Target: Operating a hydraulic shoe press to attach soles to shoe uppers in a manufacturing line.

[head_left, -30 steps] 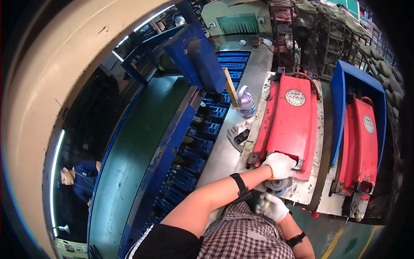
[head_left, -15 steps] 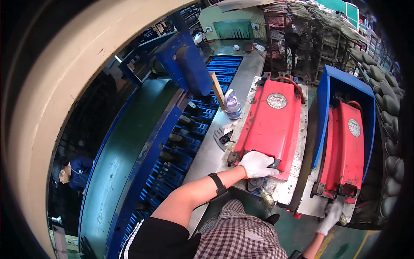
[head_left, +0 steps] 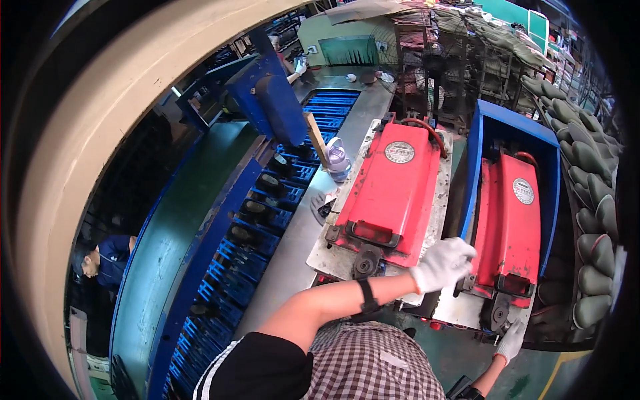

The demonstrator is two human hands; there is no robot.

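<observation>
My left hand (head_left: 443, 265), in a white glove, hangs over the gap between two red machine covers, fingers loosely bent and apart, nothing seen in them. The left red cover (head_left: 393, 193) lies on a pale, worn plate, with a dark handle (head_left: 373, 233) at its front and a round dark fitting (head_left: 366, 265) below. The right red cover (head_left: 510, 227) sits inside a blue metal hood (head_left: 519, 123); it has a similar handle (head_left: 515, 285) and fitting (head_left: 499, 315). My right hand (head_left: 511, 342), also gloved, is beside that fitting at the plate's front corner, fingers stretched upward.
A metal table (head_left: 280, 267) with blue slatted racks holding dark items runs along the left. Beyond it is a green conveyor belt (head_left: 180, 213), with a person (head_left: 110, 260) at far left. A whitish tub (head_left: 338, 160) stands by the left machine. Grey-green padded pieces (head_left: 592, 280) line the right.
My left hand has let go of the left cover's handle and moved right. My right hand has shifted slightly away from the right handle, and the view has turned a little.
</observation>
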